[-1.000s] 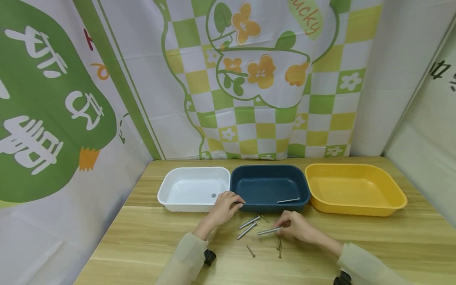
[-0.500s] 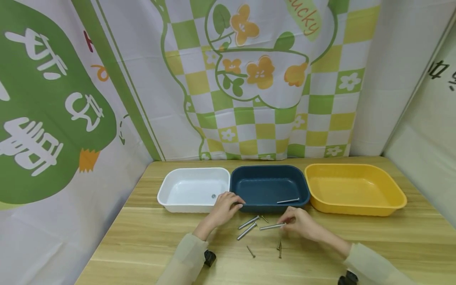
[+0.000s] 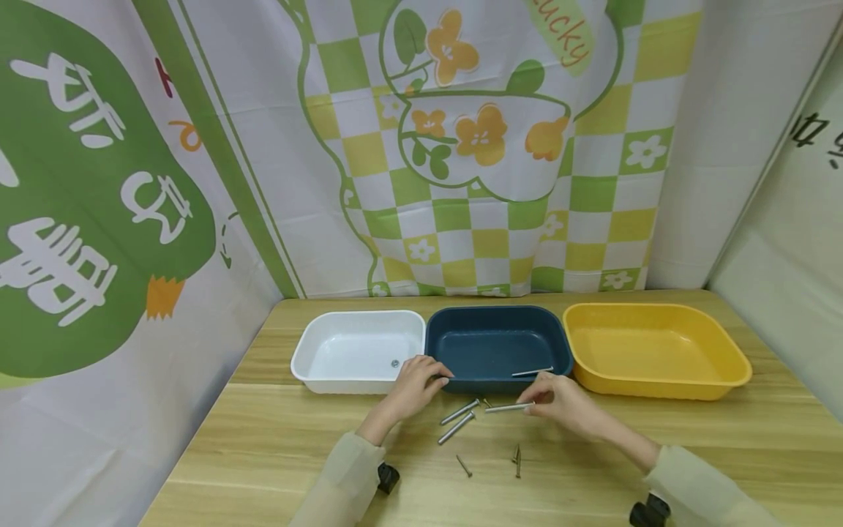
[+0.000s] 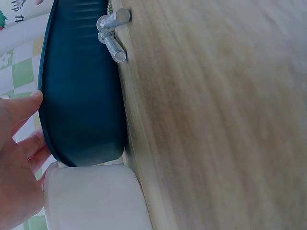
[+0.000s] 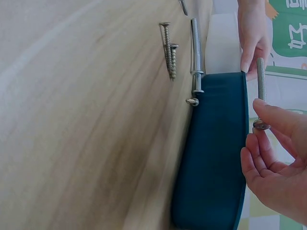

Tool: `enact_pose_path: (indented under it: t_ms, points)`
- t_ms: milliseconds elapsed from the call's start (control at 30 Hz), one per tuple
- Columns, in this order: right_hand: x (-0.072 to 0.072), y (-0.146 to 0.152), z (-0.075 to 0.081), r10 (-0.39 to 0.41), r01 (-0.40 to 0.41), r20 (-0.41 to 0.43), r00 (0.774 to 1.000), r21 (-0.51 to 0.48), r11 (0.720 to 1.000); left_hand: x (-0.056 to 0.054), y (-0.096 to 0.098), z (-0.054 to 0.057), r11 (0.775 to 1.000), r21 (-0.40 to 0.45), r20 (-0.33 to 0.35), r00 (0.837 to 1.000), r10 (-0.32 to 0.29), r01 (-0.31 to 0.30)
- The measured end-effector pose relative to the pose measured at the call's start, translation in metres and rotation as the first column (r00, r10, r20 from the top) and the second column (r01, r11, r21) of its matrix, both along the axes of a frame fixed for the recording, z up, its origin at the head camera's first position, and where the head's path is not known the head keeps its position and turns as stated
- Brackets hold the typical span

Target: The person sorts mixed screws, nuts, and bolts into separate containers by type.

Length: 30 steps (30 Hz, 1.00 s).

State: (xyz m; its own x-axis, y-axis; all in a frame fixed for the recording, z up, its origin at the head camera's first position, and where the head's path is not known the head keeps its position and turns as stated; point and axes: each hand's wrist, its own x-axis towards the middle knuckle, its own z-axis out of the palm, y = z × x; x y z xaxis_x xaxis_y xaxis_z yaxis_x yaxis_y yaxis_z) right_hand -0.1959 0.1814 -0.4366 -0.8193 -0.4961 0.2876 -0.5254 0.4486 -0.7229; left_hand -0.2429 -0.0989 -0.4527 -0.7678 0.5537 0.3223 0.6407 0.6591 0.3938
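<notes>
My right hand (image 3: 560, 401) pinches a long silver bolt (image 3: 509, 407) near its head, just in front of the dark blue bin. In the right wrist view the bolt (image 5: 261, 88) stands out past the thumb, its head by the fingertips. My left hand (image 3: 415, 384) holds the rim of the dark blue bin (image 3: 500, 384) at its left front corner, beside the white bin (image 3: 356, 384). Two more silver bolts (image 3: 456, 427) lie on the table between the hands. A silver bolt (image 3: 533, 371) lies inside the dark blue bin.
A yellow bin (image 3: 658, 388) stands to the right of the dark blue one. A small round metal piece (image 3: 395, 363) is in the white bin. Several brass-coloured screws (image 3: 464, 465) lie on the wooden table (image 3: 263, 454). Printed cloth (image 3: 474, 219) hangs behind.
My right hand has lifted the bolt and moved it slightly right and away from me, closer to the dark blue bin's front. The left hand has stayed in place.
</notes>
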Motion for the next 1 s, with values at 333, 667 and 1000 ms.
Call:
enact_pose_path:
  t_ms: [333,667,1000]
  points:
    - [-0.006,0.004,0.013,-0.007,0.006,0.015,1.000,0.042,0.999,0.000,-0.001,0.000,1.000,-0.009,-0.004,1.000,0.000,0.000]
    - [-0.015,0.006,0.023,-0.015,0.012,0.035,0.999,0.077,0.997,0.000,-0.001,0.001,1.000,-0.024,0.008,1.000,0.011,-0.010]
    - [-0.026,0.007,0.031,-0.031,0.031,-0.001,1.000,0.092,0.995,-0.001,-0.001,0.000,1.000,-0.023,0.001,1.000,0.001,-0.001]
